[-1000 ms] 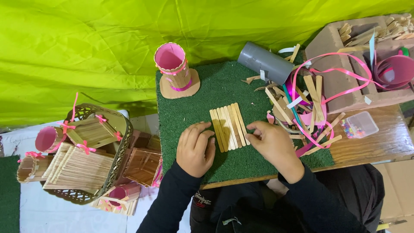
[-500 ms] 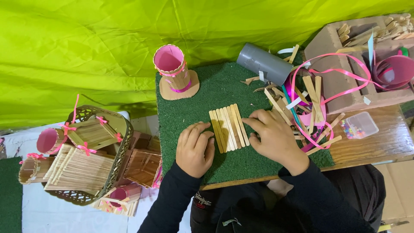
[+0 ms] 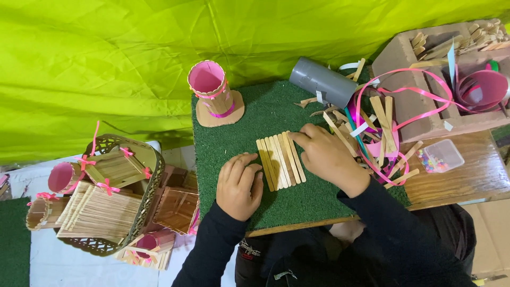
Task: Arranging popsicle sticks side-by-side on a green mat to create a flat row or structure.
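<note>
Item one: a row of flat wooden sticks (image 3: 280,160) laid side by side, slightly slanted, on my green mat (image 3: 234,143) at the table's middle. My left hand (image 3: 239,185) lies flat on the mat just left of the row, fingers together, fingertips against the outermost stick; it grips nothing. My right hand (image 3: 328,157) sits at the row's right edge, fingers curled, index tip pressing the far end of the right-hand sticks; pinching nothing that I can see. Far on the mat: a pink-lined stick cup (image 3: 212,91) upright on a card base. Far right of the row: a grey tube (image 3: 322,82) on its side. Right: a heap of loose sticks (image 3: 383,121) tangled with pink ribbon (image 3: 409,91), then a clear bead box (image 3: 439,155) on the wooden table (image 3: 467,175). Far right: a brown tray (image 3: 411,101) holding more sticks and a pink cup (image 3: 483,89). Left, off the table: a basket (image 3: 154,186) of finished stick pieces.
</note>
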